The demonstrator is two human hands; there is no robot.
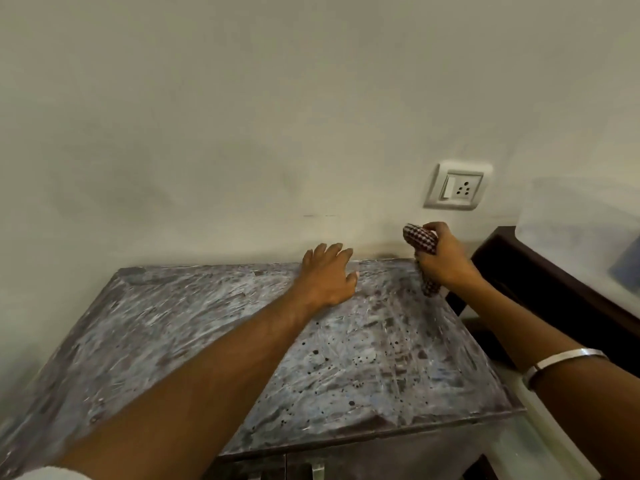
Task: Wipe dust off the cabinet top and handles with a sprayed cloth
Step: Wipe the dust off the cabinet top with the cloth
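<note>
At the lower edge of the frame the cabinet handles (317, 471) barely show and, by my judgement, await wiping; above them the cabinet top (207, 341) fills the centre, streaked and speckled. My left hand (329, 277) rests flat, fingers spread, at its far edge. At centre right my right hand (445, 259) grips the bunched checked cloth (420, 242), long axis near-vertical, just above the far right corner; wiping looks about to start, needing the cloth pressed down and swept leftwards.
</note>
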